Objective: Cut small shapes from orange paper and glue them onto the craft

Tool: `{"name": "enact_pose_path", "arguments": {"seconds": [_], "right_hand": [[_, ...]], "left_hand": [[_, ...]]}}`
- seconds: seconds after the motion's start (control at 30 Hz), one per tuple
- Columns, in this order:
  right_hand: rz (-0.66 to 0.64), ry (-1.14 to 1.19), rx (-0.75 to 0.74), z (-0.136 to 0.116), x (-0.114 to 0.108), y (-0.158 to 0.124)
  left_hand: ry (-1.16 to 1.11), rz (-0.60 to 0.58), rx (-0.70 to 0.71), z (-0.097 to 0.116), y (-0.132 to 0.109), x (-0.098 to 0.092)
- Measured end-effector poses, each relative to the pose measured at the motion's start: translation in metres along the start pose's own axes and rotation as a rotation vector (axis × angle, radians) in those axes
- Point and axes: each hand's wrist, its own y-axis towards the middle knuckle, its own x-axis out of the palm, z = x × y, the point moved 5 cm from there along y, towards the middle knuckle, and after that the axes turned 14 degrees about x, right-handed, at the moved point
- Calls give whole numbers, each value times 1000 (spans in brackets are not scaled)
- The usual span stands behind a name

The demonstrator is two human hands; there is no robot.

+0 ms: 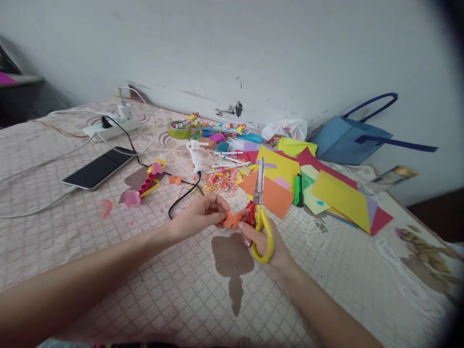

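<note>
Between both hands is a small orange paper cutout (232, 220), shaped like a flower or butterfly. My left hand (208, 211) pinches its left side with thumb and fingers. My right hand (264, 237) touches its right edge with the fingertips while holding scissors (269, 237) with yellow and red handles, blades pointing up and away. A similar orange cutout (175, 180) lies on the cloth to the left. Beyond the hands sit a pile of coloured paper scraps (224, 182) and an orange sheet (270, 193).
A white glue gun (195, 155) with a black cord stands behind the scraps. To the left are a phone (99, 169), a power strip (112, 128) and a pink paper-flower craft (147, 183). Rightward lie a green cutter (298, 190), yellow sheets (340, 198), white string (311, 227) and a blue bag (350, 140).
</note>
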Motion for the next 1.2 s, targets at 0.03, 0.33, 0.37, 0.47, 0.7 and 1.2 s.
{"name": "enact_pose_path", "arguments": {"seconds": [0.03,0.33,0.37,0.47,0.7,1.2], "right_hand": [[-6,10,0,2,0,1],[212,-226,-59,-7,-24,7],[289,-307,-96,-11,-31,8],[471,-676,-117,-18,-49,13],[693,-1138,-144,-18,-78,26],[723,-975,-438,-28,-76,14]], "left_hand": [[16,-7,16,1,1,0],[226,-21,97,9,2,-5],[242,-19,100,10,2,-5],[259,-19,108,13,1,-5],[317,6,125,19,-1,-8],[264,166,214,-5,2,-19]]}}
